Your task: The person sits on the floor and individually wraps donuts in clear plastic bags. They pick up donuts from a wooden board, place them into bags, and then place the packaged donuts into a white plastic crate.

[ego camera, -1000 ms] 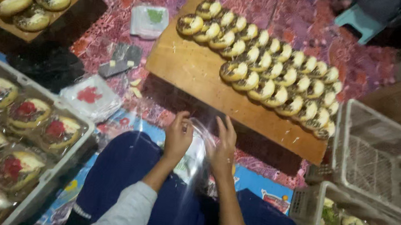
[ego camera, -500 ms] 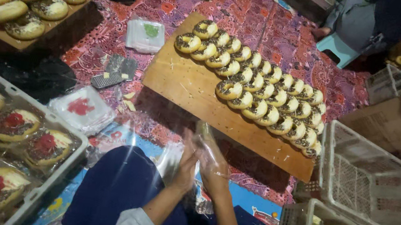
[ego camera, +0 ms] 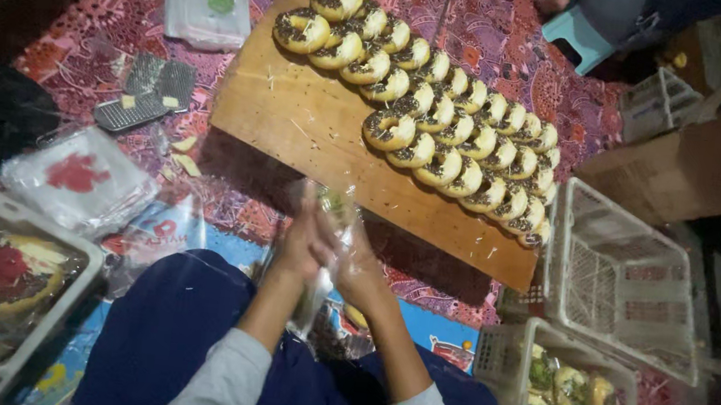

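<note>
**Clear plastic bag pressed between both hands above the lap**

The clear plastic bag point(ego camera: 328, 226) sits between my two palms, just in front of the near edge of the wooden board point(ego camera: 298, 118), over my blue-clad lap.

Starting at the far left, I see a grey crate point(ego camera: 34, 328) holding wrapped pastries, each pack showing a round red label. Just beyond it on the patterned floor lies a loose stack of clear wrappers with a red mark point(ego camera: 79, 175). Further up is a flat clear packet with a green label point(ego camera: 206, 8), and between them a dark metal grater point(ego camera: 145, 92) with pale crumbs beside it.

In the middle, the board carries rows of ring-shaped pastries point(ego camera: 429, 115) with dark topping, overlapping in a diagonal band.

My left hand point(ego camera: 299, 245) and right hand point(ego camera: 358, 266) are closed together flat, palms facing, fingers point(ego camera: 316, 211) nearly straight and touching the bag from both sides; it is pinched between them rather than gripped in a fist.

To the right stands an empty white lattice basket point(ego camera: 623, 278), and below it another basket point(ego camera: 497, 354) with wrapped pastries bearing green labels. A brown cardboard box point(ego camera: 690, 168) sits at the far right.
</note>
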